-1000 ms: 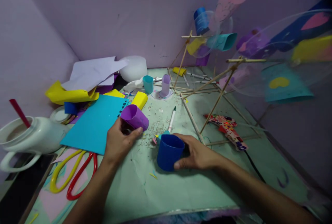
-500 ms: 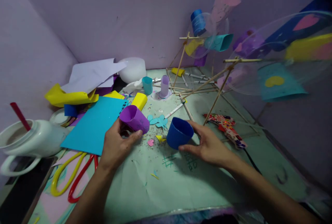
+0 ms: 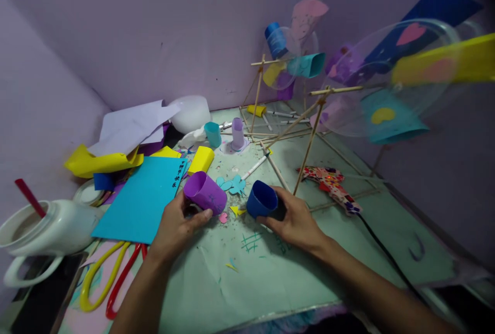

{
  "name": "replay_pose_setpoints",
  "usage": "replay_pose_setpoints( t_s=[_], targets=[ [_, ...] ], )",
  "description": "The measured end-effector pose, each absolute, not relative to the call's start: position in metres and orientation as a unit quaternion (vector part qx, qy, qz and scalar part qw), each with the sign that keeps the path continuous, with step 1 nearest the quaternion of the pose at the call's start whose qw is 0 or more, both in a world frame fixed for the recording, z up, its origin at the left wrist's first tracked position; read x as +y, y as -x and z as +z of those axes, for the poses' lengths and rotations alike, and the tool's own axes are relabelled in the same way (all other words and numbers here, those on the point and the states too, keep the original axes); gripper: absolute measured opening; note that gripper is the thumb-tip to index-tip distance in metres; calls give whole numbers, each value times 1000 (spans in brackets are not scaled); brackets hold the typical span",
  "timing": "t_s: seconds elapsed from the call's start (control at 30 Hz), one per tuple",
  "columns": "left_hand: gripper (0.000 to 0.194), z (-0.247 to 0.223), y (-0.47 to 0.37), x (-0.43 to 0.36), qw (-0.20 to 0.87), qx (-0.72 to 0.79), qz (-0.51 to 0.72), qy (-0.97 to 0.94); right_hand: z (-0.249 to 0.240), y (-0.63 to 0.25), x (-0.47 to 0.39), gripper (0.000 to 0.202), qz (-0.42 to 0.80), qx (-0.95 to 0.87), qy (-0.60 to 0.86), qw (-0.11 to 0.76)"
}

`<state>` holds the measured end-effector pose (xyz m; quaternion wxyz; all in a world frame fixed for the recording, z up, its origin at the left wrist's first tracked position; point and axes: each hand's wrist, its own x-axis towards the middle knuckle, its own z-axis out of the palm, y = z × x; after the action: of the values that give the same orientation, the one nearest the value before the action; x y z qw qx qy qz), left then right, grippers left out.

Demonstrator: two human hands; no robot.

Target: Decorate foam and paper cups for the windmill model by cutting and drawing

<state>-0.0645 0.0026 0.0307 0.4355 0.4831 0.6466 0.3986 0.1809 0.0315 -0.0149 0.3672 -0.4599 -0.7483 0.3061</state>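
My left hand (image 3: 181, 223) is closed around a purple paper cup (image 3: 207, 195), which tilts with its mouth toward the upper left. In my right hand (image 3: 296, 215) is a dark blue paper cup (image 3: 260, 201), its mouth facing up and its side pinched between thumb and fingers. A small gap separates the two cups. Between and behind them lie teal paper cutouts (image 3: 236, 185), a yellow scrap (image 3: 235, 211) and a pink heart (image 3: 223, 218). A yellow paper tube (image 3: 201, 160) rests just behind the purple cup.
Teal sheet (image 3: 135, 200), scissors with yellow and red handles (image 3: 126, 277) and a white mug (image 3: 58, 220) occupy the left. A patterned glue gun (image 3: 328, 182) with a black cord lies at right. Stick frames (image 3: 309, 151) carrying clear discs (image 3: 421, 76) with paper cups stand behind.
The camera view has shifted slightly, so the stick frames appear further left. My two hands have brought the purple and blue cups a little closer together.
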Motion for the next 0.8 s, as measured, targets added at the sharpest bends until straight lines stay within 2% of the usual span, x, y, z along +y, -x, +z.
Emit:
replay_pose_setpoints(
  t_s=[0.2, 0.3, 0.4, 0.5, 0.6, 0.8],
  targets=[
    [44, 32, 61, -2, 546, 541, 490, -411, -15, -180, 30, 53, 320, -755, 466, 331],
    [53, 36, 60, -7, 597, 470, 560, -331, -12, -179, 30, 62, 333, -748, 473, 327],
    [62, 38, 60, -9, 643, 432, 573, -267, -12, -179, 30, 63, 332, -754, 461, 331],
    [62, 37, 63, -8, 645, 440, 568, -260, -16, -180, 30, 67, 320, -764, 442, 343],
    [62, 35, 71, -5, 600, 486, 544, -327, -19, -181, 28, 74, 312, -775, 425, 347],
    [57, 48, 78, -10, 559, 557, 360, -497, -16, -181, 27, 89, 344, -790, 386, 328]
  ],
)
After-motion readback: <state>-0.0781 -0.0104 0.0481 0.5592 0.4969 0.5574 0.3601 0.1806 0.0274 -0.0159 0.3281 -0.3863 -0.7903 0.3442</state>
